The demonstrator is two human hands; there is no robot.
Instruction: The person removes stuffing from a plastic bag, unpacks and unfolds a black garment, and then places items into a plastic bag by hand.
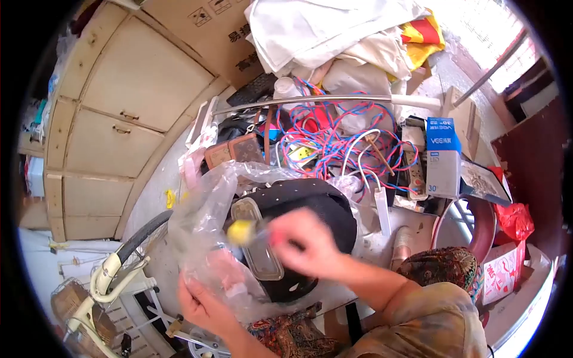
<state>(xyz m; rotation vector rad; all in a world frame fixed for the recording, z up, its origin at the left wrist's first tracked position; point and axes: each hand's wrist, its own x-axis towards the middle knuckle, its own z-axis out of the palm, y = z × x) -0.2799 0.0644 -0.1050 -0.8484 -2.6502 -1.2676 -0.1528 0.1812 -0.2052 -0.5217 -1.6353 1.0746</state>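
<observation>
My left hand [204, 303] grips the near edge of a big see-through plastic bag [200, 209], with pinkish contents [230, 268] showing through its film. My right hand [304, 241], smeared by motion, is closed on a small yellow and red thing [240, 232] whose kind I cannot make out. Below that hand, a rectangular see-through plastic box [264, 262] lies on a black rounded surface [322, 203], perhaps a bag or seat. The plastic bag spreads around the left side of this black thing.
Tangled red and blue cord [334, 134] fills the area beyond, beside a brown wallet [239, 149] and a power strip [415, 170]. A blue and white bulb box [443, 158] stands right. A bicycle-like frame [107, 274] is at left, white cloth [328, 30] behind.
</observation>
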